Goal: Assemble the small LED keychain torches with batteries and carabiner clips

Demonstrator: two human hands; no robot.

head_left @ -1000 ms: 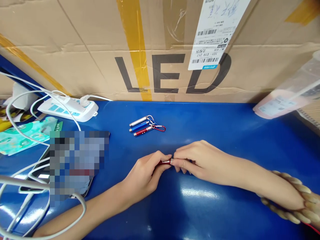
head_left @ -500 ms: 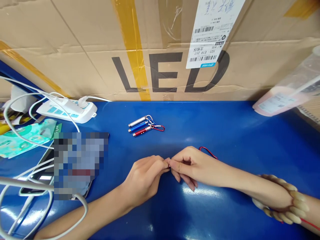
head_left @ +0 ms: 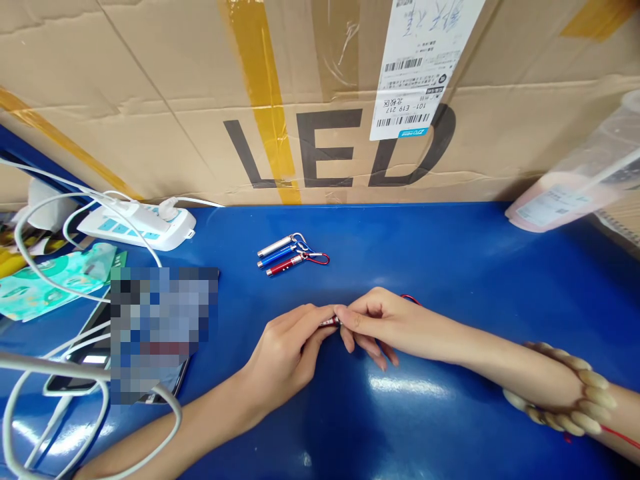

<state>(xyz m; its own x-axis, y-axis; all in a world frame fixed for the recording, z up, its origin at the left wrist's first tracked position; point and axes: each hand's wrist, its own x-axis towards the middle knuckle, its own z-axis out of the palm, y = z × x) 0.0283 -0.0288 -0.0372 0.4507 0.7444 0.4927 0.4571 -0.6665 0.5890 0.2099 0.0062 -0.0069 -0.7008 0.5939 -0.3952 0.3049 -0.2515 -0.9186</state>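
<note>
My left hand is closed around a red mini flashlight; only a short stretch with red and pale markings shows between its fingers. The thumb and index finger of my right hand pinch its right end, while the other fingers hang loosely curled below. Part of a red carabiner loop shows behind my right hand; whether it is attached to anything is hidden. Farther back on the blue table lie a silver mini flashlight, a blue one and a red one, side by side with clips.
A large cardboard box walls off the back of the table. On the left are a white power strip, looping white cables, a green packet and a blurred phone. A lidded plastic cup stands at right.
My left fingers have opened slightly, so more of the red flashlight shows between my hands. My right hand has shifted up a little, and less of the red loop shows behind it.
</note>
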